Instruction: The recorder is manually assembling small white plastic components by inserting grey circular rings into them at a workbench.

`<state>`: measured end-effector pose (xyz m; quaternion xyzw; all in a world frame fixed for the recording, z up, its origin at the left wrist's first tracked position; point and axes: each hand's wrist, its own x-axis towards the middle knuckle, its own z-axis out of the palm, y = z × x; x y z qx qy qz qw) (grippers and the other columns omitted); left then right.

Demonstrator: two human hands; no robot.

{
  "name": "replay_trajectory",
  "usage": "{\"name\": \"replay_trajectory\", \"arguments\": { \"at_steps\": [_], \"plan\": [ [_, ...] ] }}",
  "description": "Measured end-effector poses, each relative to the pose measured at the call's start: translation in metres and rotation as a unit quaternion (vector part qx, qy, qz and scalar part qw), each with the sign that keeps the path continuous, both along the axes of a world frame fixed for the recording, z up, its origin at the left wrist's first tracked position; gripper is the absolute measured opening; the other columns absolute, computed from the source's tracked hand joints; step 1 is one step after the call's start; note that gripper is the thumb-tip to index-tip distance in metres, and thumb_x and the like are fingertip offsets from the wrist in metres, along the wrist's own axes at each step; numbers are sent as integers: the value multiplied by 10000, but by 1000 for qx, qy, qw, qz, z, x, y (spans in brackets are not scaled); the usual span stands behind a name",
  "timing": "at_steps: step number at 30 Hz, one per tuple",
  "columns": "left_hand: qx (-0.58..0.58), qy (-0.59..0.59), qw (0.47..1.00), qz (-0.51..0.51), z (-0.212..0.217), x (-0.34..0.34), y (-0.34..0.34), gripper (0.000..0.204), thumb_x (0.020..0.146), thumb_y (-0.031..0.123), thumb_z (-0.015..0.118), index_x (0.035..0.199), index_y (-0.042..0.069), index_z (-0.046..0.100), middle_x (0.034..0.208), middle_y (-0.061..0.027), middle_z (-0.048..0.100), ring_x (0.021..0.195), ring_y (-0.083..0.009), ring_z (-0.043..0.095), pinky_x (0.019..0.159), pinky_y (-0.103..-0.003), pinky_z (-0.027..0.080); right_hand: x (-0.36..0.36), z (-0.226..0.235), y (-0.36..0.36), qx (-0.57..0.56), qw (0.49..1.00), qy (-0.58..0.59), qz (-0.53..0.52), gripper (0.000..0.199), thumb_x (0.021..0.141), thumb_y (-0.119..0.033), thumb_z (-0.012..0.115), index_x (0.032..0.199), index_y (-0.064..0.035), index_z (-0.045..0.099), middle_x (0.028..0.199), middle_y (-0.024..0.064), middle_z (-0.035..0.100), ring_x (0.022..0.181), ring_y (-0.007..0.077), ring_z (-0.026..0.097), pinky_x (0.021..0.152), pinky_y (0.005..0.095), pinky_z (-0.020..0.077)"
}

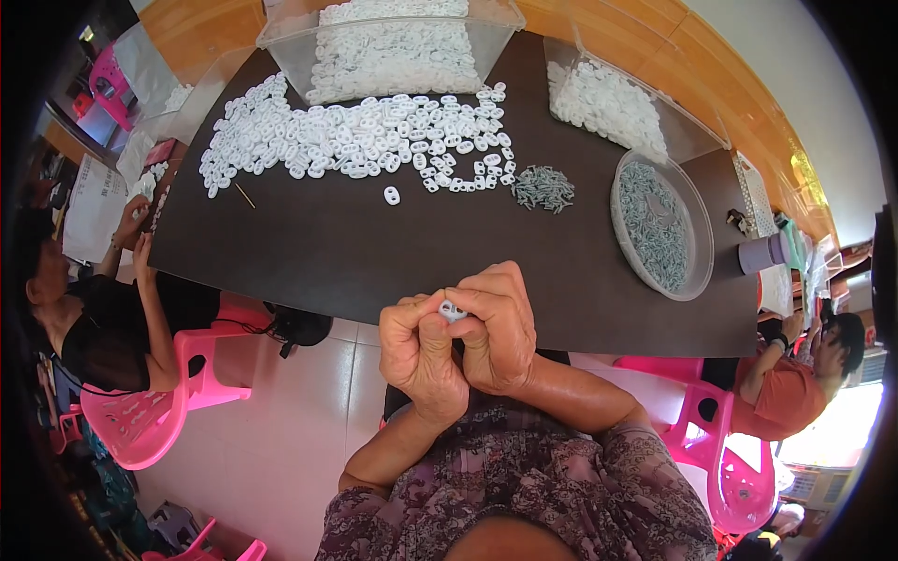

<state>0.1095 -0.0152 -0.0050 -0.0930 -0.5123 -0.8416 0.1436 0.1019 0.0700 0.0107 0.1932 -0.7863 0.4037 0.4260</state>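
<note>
Between my two hands, just off the table's near edge, is a small white oval plastic piece [453, 310] with two round holes. My left hand [423, 355] is closed, its thumb and forefinger pinching the piece from the left. My right hand [498, 327] is closed too, with thumb and fingers pressed on the piece from the right. Whether a small pin is held with it is hidden by the fingers. One loose white oval piece [392, 195] lies on the dark table [309, 243], apart from the large spread of white pieces [365, 136] behind it.
A pile of grey-green pins [543, 189] lies right of the white pieces. A round clear tub [697, 245] holds more pins. Clear bins [510, 17] [692, 140] of white pieces stand at the back. A thin stick [245, 195] lies left. People sit left [103, 318] and right [781, 388].
</note>
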Motion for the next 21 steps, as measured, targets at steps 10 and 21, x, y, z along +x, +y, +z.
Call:
{"name": "replay_trajectory", "arguments": {
  "at_steps": [10, 21],
  "plan": [
    [-41, -1, 999, 5, -6, -7, 3, 144, 948, 159, 518, 934, 16, 518, 813, 2, 511, 733, -48, 461, 673, -198, 397, -6, -8, 3, 9, 1000, 2, -20, 171, 861, -130, 601, 941, 15, 559, 830, 137, 553, 655, 243, 498, 567, 336, 417],
    [25, -11, 999, -37, 13, 0, -5, 171, 944, 191, 527, 945, 20, 539, 840, -10, 522, 761, -61, 479, 694, -215, 416, 10, 10, -3, -18, 998, -56, 0, 319, 864, -218, 615, 1057, 26, 548, 939, 139, 565, 797, 246, 509, 658, 309, 444]
  ]
}}
